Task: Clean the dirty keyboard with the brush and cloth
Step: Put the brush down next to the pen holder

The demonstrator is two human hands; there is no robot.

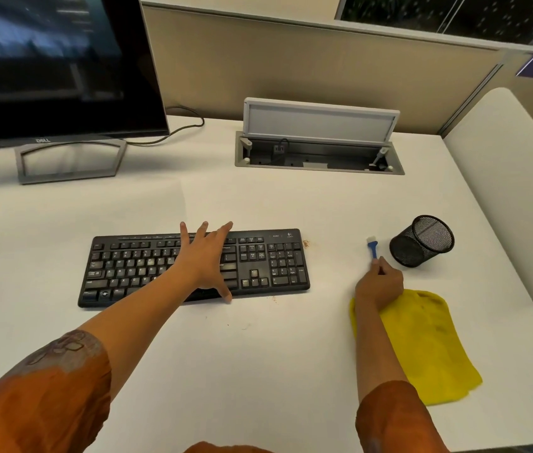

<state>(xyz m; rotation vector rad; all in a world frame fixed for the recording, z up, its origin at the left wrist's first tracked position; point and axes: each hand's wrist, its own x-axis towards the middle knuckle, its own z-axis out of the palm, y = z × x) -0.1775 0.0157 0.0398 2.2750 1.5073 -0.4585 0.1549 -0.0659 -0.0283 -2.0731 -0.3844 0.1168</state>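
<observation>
A black keyboard lies flat on the white desk, dusty on its left keys. My left hand rests spread over its middle, fingers on the far edge and thumb at the near edge. A small blue brush with white bristles lies to the right of the keyboard. My right hand pinches the near end of its handle. A yellow cloth lies flat at the front right, partly under my right forearm.
A black mesh pen cup stands tilted just right of the brush. Brown crumbs sit off the keyboard's right corner. A monitor stands at the back left, an open cable box at the back centre.
</observation>
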